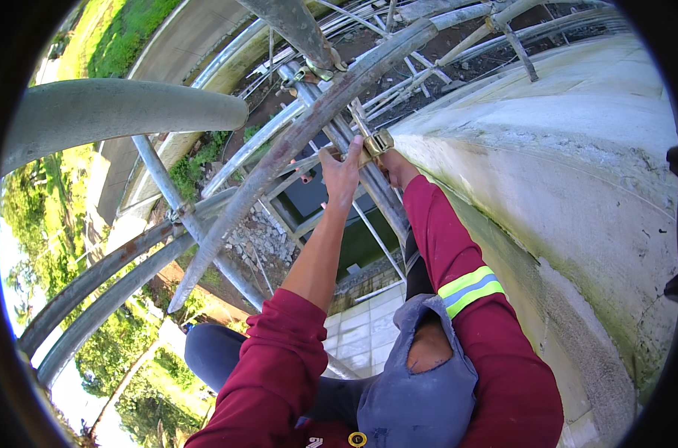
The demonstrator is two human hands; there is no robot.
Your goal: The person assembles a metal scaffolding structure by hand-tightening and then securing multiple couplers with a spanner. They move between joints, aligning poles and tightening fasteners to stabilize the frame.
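Head view: the clamp [379,142] sits at the pole [382,196]. The left hand [340,175] has thumb and finger spread beside it; the right hand [396,167] is at the clamp, its grip hidden. Clamp fitting seems in hand; next probably calls for steadying it.

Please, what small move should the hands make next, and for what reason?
Probably a gentle wiggle of the brass-coloured clamp with the right hand, the left hand steadying the metal pipe: both hands are close to the clamp, but its tightness cannot be seen.
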